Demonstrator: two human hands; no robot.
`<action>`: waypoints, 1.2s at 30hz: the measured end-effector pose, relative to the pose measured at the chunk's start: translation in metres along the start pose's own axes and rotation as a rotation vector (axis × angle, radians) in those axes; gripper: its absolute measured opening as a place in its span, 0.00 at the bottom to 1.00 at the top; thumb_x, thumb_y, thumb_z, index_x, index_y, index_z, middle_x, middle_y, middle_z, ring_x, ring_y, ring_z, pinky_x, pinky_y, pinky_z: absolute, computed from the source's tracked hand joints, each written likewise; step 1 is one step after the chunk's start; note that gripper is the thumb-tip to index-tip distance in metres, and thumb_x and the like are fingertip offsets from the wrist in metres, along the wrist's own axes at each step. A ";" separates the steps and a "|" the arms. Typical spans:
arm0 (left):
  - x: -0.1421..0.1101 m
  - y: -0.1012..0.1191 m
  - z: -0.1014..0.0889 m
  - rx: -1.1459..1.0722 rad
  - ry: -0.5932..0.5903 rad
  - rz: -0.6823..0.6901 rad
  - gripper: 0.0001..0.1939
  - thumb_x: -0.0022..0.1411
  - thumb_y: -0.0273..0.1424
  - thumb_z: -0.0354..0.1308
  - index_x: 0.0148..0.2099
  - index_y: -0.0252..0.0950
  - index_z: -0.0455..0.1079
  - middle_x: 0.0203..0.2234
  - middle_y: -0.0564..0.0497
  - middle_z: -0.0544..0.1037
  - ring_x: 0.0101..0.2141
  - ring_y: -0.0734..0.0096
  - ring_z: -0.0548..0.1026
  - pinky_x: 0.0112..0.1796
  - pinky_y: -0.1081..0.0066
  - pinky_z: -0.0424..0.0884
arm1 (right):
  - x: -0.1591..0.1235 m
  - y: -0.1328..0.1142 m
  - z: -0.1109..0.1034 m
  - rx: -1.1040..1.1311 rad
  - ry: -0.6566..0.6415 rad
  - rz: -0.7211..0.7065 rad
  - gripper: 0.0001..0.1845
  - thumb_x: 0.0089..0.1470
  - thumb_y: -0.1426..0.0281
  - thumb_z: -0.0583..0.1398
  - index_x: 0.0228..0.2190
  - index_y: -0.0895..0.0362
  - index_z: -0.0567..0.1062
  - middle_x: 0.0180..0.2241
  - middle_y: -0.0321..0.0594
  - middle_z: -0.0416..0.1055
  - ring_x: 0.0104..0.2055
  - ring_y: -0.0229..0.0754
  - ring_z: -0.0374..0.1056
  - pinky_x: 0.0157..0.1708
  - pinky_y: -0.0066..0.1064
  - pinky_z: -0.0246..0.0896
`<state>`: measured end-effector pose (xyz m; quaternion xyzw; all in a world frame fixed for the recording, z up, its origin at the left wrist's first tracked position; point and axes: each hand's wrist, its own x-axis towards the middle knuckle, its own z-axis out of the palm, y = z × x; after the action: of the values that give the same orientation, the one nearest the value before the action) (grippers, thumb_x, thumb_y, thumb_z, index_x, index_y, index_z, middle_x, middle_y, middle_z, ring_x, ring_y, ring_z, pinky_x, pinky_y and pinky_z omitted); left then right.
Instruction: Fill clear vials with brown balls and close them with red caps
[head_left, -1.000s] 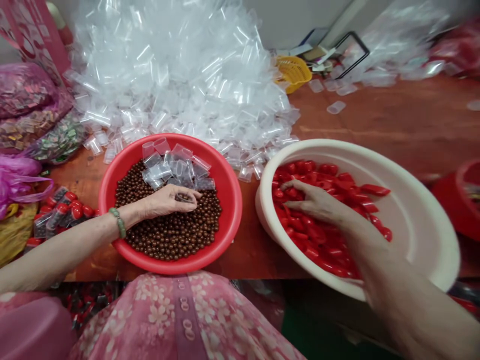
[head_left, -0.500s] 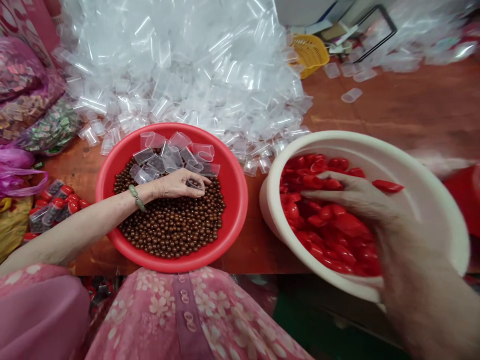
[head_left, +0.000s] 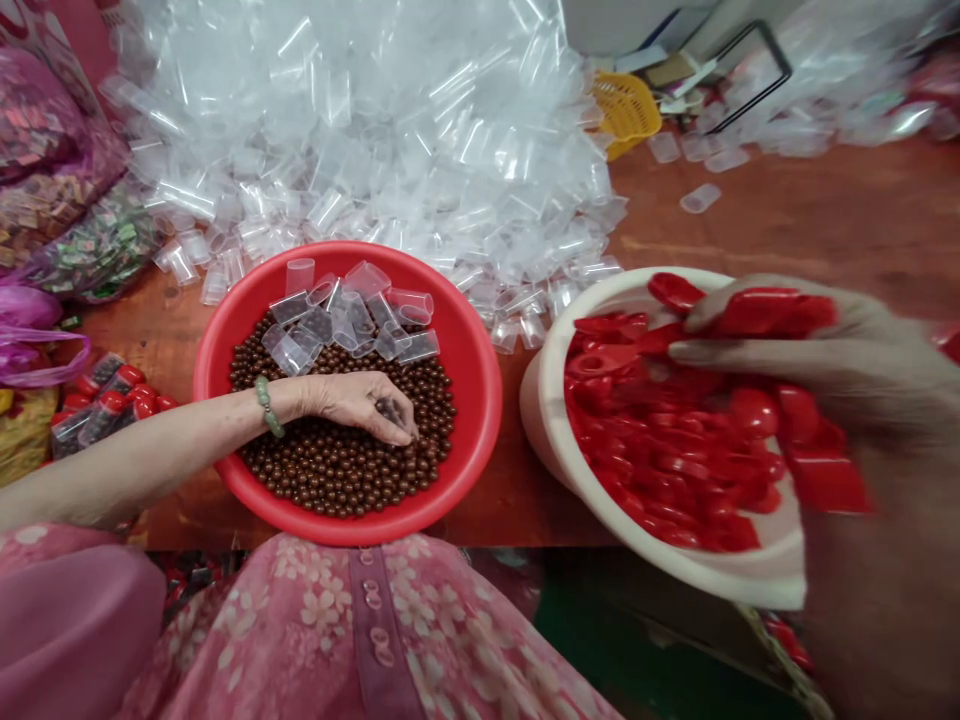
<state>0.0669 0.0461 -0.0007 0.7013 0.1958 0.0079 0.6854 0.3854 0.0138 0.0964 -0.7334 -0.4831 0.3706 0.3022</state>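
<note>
My left hand (head_left: 360, 405) rests low over the brown beads (head_left: 337, 475) in a red plastic basin (head_left: 471, 400), its fingers curled around a small clear plastic vial (head_left: 390, 412) with dark beads inside. Several empty clear vials (head_left: 345, 320) lie on the beads at the basin's far side. My right hand (head_left: 795, 340), blurred by motion, is raised over the rim of a white plastic basin (head_left: 551, 400) and grips several red plastic caps. Many more red caps (head_left: 667, 450) fill that basin.
A large heap of clear vials (head_left: 360, 130) rises behind the basins on a reddish-brown table (head_left: 787, 220). Bags of foil packets (head_left: 52, 180) and capped vials (head_left: 94, 415) lie at the left. A yellow basket (head_left: 626, 115) stands at the back. My pink floral clothing fills the bottom.
My right hand has risen out of the red caps, carrying some up toward the right. My left hand stays among the beads, and the view has shifted slightly.
</note>
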 end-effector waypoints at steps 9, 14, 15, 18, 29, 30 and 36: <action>-0.041 0.022 0.007 -0.038 -0.044 0.011 0.09 0.56 0.36 0.64 0.38 0.39 0.82 0.36 0.46 0.84 0.37 0.61 0.80 0.43 0.68 0.73 | 0.014 -0.048 0.105 0.130 -0.727 -0.289 0.16 0.34 0.63 0.70 0.25 0.54 0.70 0.26 0.31 0.71 0.27 0.36 0.68 0.31 0.33 0.67; -0.062 0.031 0.010 -0.088 -0.005 0.034 0.06 0.54 0.33 0.67 0.36 0.43 0.82 0.37 0.46 0.84 0.34 0.60 0.81 0.41 0.65 0.75 | 0.028 -0.042 0.144 -0.201 -0.944 -0.560 0.12 0.45 0.62 0.66 0.32 0.54 0.76 0.31 0.32 0.75 0.34 0.39 0.71 0.39 0.33 0.66; -0.066 0.033 0.011 -0.077 -0.024 0.016 0.07 0.56 0.33 0.65 0.38 0.43 0.82 0.40 0.46 0.84 0.35 0.60 0.81 0.42 0.65 0.75 | 0.029 -0.042 0.144 -0.257 -0.957 -0.610 0.14 0.46 0.62 0.66 0.36 0.54 0.78 0.34 0.33 0.77 0.38 0.41 0.72 0.41 0.34 0.66; -0.074 0.036 0.012 -0.059 0.000 -0.016 0.08 0.58 0.35 0.63 0.40 0.43 0.81 0.43 0.46 0.83 0.38 0.61 0.81 0.44 0.66 0.74 | 0.028 -0.047 0.133 -0.347 -0.938 -0.733 0.21 0.49 0.60 0.65 0.46 0.51 0.78 0.44 0.36 0.78 0.46 0.45 0.73 0.48 0.36 0.66; -0.095 0.039 0.020 -0.097 0.163 0.037 0.11 0.59 0.36 0.64 0.40 0.35 0.79 0.45 0.42 0.81 0.46 0.61 0.78 0.50 0.65 0.71 | -0.014 -0.046 0.107 -0.636 -0.702 -0.810 0.12 0.60 0.63 0.57 0.34 0.58 0.76 0.35 0.43 0.75 0.36 0.43 0.71 0.37 0.33 0.62; -0.098 0.039 0.022 -0.104 0.207 0.029 0.11 0.60 0.36 0.63 0.41 0.34 0.78 0.45 0.42 0.81 0.47 0.61 0.78 0.50 0.65 0.71 | -0.021 -0.044 0.110 -0.723 -0.722 -0.795 0.11 0.59 0.62 0.59 0.31 0.58 0.74 0.32 0.42 0.74 0.33 0.43 0.70 0.34 0.32 0.60; -0.098 0.040 0.036 -0.136 0.500 -0.046 0.11 0.60 0.34 0.62 0.43 0.34 0.77 0.39 0.47 0.81 0.41 0.70 0.77 0.45 0.71 0.70 | -0.048 -0.028 0.132 -1.001 -0.702 -0.748 0.05 0.56 0.69 0.62 0.31 0.57 0.71 0.30 0.42 0.74 0.32 0.44 0.70 0.32 0.34 0.56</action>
<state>-0.0030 -0.0154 0.0610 0.6250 0.3743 0.1787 0.6613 0.2487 -0.0102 0.0596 -0.4066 -0.8830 0.1903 -0.1368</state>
